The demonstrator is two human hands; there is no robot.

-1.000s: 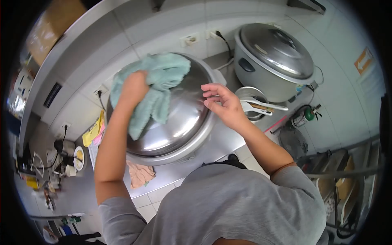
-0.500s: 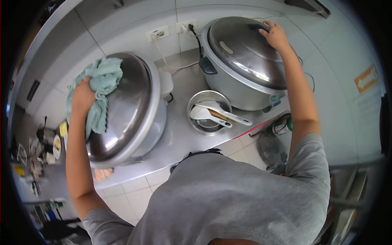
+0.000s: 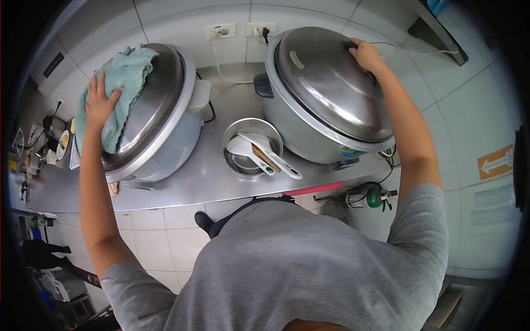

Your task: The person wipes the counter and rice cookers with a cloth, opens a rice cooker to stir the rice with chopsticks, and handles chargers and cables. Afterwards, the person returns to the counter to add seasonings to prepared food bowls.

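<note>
My left hand [image 3: 101,105] lies with spread fingers on a green cloth [image 3: 124,74], which is draped over the lid of the left cooker [image 3: 165,83]. The cloth covers the lid's left part. On the right, my right hand [image 3: 365,54] is at the top right of the domed metal lid [image 3: 326,77] of the right cooker [image 3: 292,124]. Its fingers are bent around the lid's knob area, and the knob itself is mostly hidden. That lid sits on the cooker.
Between the cookers, a metal bowl [image 3: 229,135] holds white rice paddles [image 3: 251,151] on the steel counter [image 3: 193,185]. Wall sockets [image 3: 221,31] with cords are behind. A fire extinguisher [image 3: 364,197] stands below at the right, and a dish [image 3: 63,144] is at the far left.
The view has shifted right. My right hand has moved from beside the left cooker to the right cooker's lid. My left hand has loosened from gripping the cloth and now lies spread on it.
</note>
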